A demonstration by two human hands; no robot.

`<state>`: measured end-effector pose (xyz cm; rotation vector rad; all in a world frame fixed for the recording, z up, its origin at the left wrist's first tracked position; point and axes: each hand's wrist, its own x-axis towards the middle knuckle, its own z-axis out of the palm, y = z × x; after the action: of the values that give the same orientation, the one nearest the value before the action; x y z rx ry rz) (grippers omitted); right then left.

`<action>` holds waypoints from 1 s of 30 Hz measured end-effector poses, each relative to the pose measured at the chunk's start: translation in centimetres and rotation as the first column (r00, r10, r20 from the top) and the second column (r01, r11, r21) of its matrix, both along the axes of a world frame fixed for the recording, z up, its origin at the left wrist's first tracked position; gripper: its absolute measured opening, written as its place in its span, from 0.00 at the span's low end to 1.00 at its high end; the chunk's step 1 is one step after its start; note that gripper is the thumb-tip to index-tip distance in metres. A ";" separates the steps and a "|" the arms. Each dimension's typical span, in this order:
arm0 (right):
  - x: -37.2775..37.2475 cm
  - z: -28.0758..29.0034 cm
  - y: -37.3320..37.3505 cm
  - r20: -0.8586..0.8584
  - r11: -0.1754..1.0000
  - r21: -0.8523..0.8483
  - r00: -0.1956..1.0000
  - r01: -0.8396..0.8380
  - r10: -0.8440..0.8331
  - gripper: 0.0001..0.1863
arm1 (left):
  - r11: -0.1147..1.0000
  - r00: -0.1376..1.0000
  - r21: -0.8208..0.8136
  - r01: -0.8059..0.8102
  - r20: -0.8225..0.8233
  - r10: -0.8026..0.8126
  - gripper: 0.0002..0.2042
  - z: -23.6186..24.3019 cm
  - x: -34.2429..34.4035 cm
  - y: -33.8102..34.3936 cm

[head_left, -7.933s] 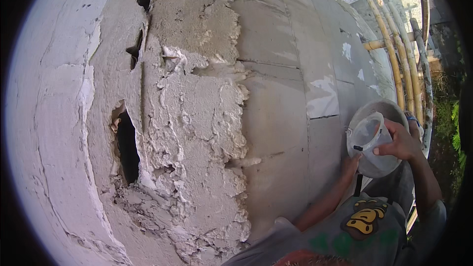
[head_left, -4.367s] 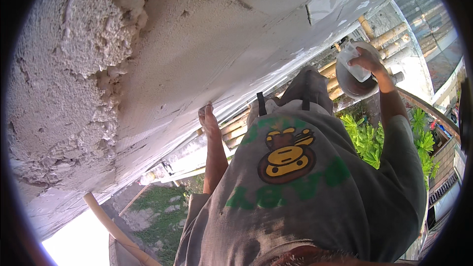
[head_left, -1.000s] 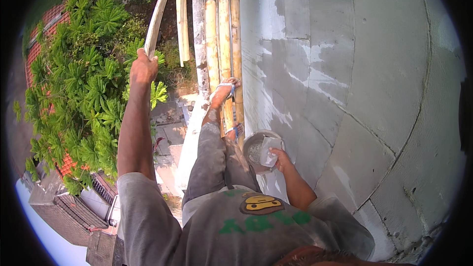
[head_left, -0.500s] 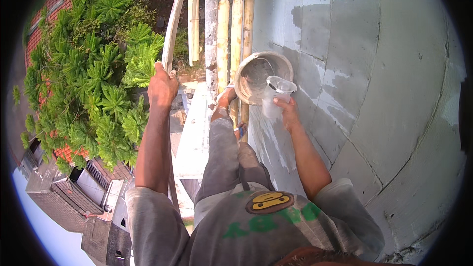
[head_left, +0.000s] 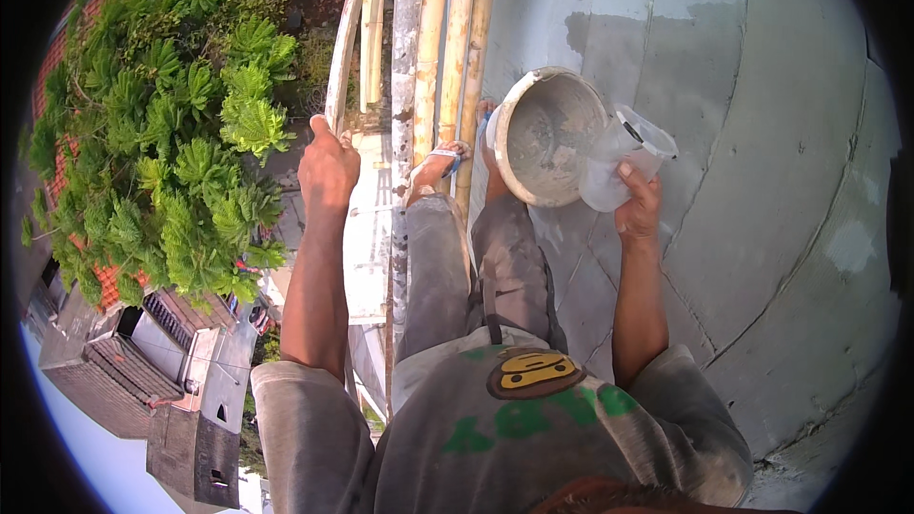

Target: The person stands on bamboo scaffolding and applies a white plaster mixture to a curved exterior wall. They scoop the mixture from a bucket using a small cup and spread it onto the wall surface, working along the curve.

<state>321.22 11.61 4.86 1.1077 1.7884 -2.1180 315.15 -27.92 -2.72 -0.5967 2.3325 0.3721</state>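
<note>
My left hand (head_left: 328,169) is closed around a long, pale wooden pole (head_left: 348,33) on the left side. In my right hand (head_left: 639,202) is a translucent plastic tub (head_left: 606,171), tilted, with a dark mark near its rim. Touching or overlapping the tub is a round grey bucket (head_left: 550,138), crusted with dried cement, its open mouth facing me. Whether my right hand also carries the bucket, I cannot tell. Only a thin grey film or residue shows inside the bucket.
My sandalled foot (head_left: 443,164) stands on bamboo poles (head_left: 453,57) beside a stained beam (head_left: 404,48). To the right rises a grey plastered wall (head_left: 762,162) with cracks and wet patches. Leafy trees (head_left: 181,133) and tiled roofs (head_left: 124,371) lie far below on the left.
The tub and my right hand have moved right and slightly up in view. The bucket has shifted right too, and both feet show more plainly. My left hand keeps hold of the pole.
</note>
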 end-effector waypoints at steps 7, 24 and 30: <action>-1.0 0.1 -0.8 0.101 0.976 -0.079 0.972 -0.204 0.212 0.23 | 0.998 0.999 0.052 -0.042 0.006 0.042 0.18 0.3 -0.2 0.2; -14.1 -8.6 -1.4 0.318 0.909 -0.147 0.851 -0.391 0.417 0.33 | 0.994 0.996 -0.057 -0.092 0.011 0.092 0.16 0.8 0.2 1.3; -18.4 -9.5 -1.6 0.294 0.888 -0.131 0.838 -0.441 0.460 0.34 | 0.990 0.991 -0.045 -0.130 0.018 0.131 0.16 0.8 0.3 0.8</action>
<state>302.78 9.97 -4.68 0.8435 1.6239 -1.6003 315.43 -27.13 -1.89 -0.7739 2.2928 0.3734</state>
